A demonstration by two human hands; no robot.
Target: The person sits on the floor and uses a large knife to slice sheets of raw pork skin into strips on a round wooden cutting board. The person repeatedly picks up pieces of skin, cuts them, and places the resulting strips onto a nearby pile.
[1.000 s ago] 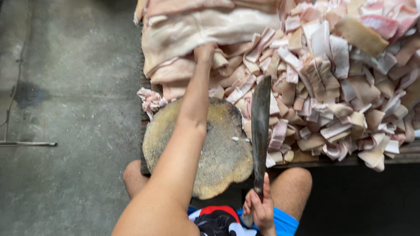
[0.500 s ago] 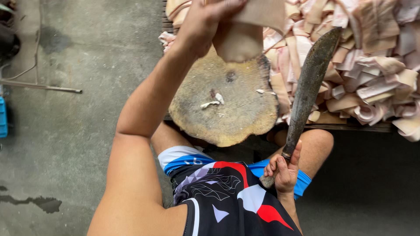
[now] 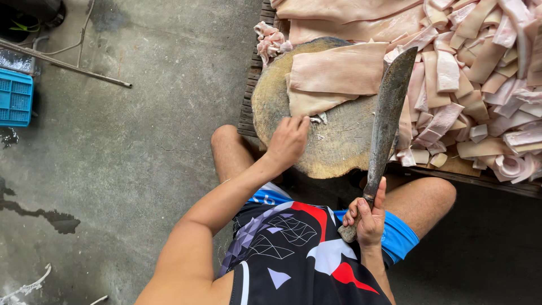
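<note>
A large pale slab of pork skin (image 3: 333, 76) lies folded across the far half of a round wooden chopping block (image 3: 333, 147). My left hand (image 3: 288, 141) rests on the block at the slab's near edge, fingers curled and touching it. My right hand (image 3: 364, 217) grips the handle of a long dark cleaver (image 3: 387, 116), whose blade points away from me along the block's right side, raised over the cut pieces.
A heap of cut pork skin strips (image 3: 480, 85) covers the low wooden table (image 3: 480, 178) to the right, with whole slabs (image 3: 344, 11) behind the block. Bare concrete floor (image 3: 141, 141) lies left, with a blue crate (image 3: 16, 97) and a metal rod (image 3: 68, 65).
My left hand pulled a slab off the pile, carried it over and laid it on the block. The cleaver stayed in my right hand.
</note>
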